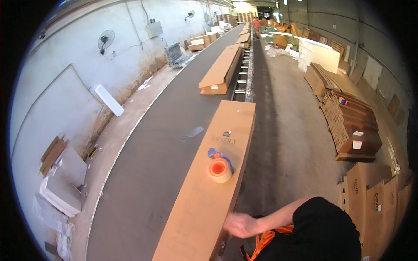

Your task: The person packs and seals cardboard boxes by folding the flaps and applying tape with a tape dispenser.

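Note:
A long, flat brown cardboard box (pixel 204 195) lies along the near right edge of the conveyor belt. On top of it rests a blue tape dispenser (pixel 215 153) with a wide roll of tape (pixel 220 170) that shows an orange core. My right hand (pixel 241 225) is beside the box's right edge, near its lower part, at the end of a bare forearm and black sleeve. Motion smears its fingers, so whether they grip the edge does not show. My left hand is out of view.
More long cartons (pixel 222 67) lie farther up the dark belt (pixel 143 174), beside metal rollers (pixel 242 78). Stacked brown boards (pixel 352 122) and upright cartons (pixel 370 204) stand on the right. White foam blocks (pixel 63 191) lean by the left wall. A person (pixel 256 27) stands far off.

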{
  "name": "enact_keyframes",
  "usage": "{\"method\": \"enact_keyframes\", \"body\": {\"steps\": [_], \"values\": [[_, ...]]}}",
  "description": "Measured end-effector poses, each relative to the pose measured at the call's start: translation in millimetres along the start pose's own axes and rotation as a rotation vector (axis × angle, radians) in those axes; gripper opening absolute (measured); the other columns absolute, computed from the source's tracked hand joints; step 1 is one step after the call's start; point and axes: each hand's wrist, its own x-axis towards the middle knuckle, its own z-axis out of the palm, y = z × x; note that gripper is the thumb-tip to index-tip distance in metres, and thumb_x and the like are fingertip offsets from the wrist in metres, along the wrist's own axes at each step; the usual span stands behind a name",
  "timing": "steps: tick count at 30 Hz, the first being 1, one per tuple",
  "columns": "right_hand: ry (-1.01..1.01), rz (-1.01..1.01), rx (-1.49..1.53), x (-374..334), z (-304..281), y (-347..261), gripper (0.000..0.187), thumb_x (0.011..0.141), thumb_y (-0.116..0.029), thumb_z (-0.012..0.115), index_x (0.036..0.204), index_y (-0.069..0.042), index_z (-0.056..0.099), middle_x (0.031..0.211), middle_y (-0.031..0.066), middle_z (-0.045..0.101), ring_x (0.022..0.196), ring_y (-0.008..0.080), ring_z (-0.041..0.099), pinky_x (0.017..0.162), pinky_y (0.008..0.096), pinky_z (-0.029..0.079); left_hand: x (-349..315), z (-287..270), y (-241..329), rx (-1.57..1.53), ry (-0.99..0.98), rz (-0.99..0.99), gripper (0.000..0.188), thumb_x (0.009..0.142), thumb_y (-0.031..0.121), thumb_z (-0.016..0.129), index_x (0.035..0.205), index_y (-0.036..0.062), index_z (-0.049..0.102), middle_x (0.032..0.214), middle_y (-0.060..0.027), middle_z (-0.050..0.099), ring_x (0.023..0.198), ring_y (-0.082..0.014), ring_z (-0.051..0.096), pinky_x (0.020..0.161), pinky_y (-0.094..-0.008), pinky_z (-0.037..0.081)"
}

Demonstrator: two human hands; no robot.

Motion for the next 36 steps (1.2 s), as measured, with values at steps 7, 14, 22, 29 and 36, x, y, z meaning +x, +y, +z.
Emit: {"method": "enact_keyframes", "body": {"steps": [7, 14, 22, 29, 36], "values": [[-0.655, -0.638, 0.032, 112.3, -24.5, -29.9, 0.104, 0.067, -0.037, 0.081, 0.151, -0.003, 0.029, 0.154, 0.0250, 0.029, 0.141, 0.0473, 0.028, 0.115, 0.0592, 0.024, -23.1, -4.7, -10.3, 0.050, 0.098, -0.033, 0.068, 0.085, 0.023, 0.073, 0.140, -0.0007, 0.042, 0.136, -0.0218, 0.052, 0.115, -0.0390, 0.056, 0.092, -0.0472, 0.051], [-0.498, -0.836, -0.030, 90.6, 60.6, -15.0, 0.104, 0.060, -0.028, 0.079, 0.146, 0.003, 0.031, 0.152, 0.0301, 0.028, 0.139, 0.0498, 0.029, 0.115, 0.0589, 0.024, -43.9, -11.4, -38.1, 0.098, 0.223, -0.073, 0.072, 0.088, 0.028, 0.071, 0.145, -0.0009, 0.037, 0.142, -0.0235, 0.048, 0.121, -0.0413, 0.053, 0.095, -0.0483, 0.050], [-0.545, -0.785, -0.068, 82.8, 68.3, -15.6, 0.114, 0.058, -0.034, 0.084, 0.150, 0.000, 0.025, 0.156, 0.0290, 0.020, 0.141, 0.0497, 0.024, 0.116, 0.0586, 0.022, -51.4, -35.2, -63.3, -0.048, 0.154, -0.108, 0.073, 0.092, 0.051, 0.064, 0.138, -0.0043, 0.051, 0.142, -0.0327, 0.046, 0.126, -0.0499, 0.049, 0.101, -0.0491, 0.047], [-0.456, -0.777, -0.066, 78.7, 81.5, -29.1, 0.116, 0.055, -0.042, 0.085, 0.149, -0.005, 0.028, 0.154, 0.0248, 0.029, 0.139, 0.0474, 0.030, 0.117, 0.0573, 0.023, -56.8, -66.5, -51.9, 0.309, -0.090, 0.191, 0.095, 0.083, 0.062, 0.068, 0.137, -0.0130, 0.044, 0.132, -0.0403, 0.046, 0.117, -0.0535, 0.050, 0.101, -0.0563, 0.042], [-0.402, -0.813, -0.127, 79.7, 60.9, -29.9, 0.101, 0.055, -0.038, 0.081, 0.140, -0.003, 0.041, 0.149, 0.0231, 0.039, 0.137, 0.0433, 0.036, 0.117, 0.0568, 0.025, -44.1, -92.6, -38.9, 0.018, -0.757, 0.786, 0.079, 0.079, 0.040, 0.078, 0.140, 0.0012, 0.046, 0.135, -0.0231, 0.052, 0.121, -0.0451, 0.053, 0.097, -0.0537, 0.045]]}}
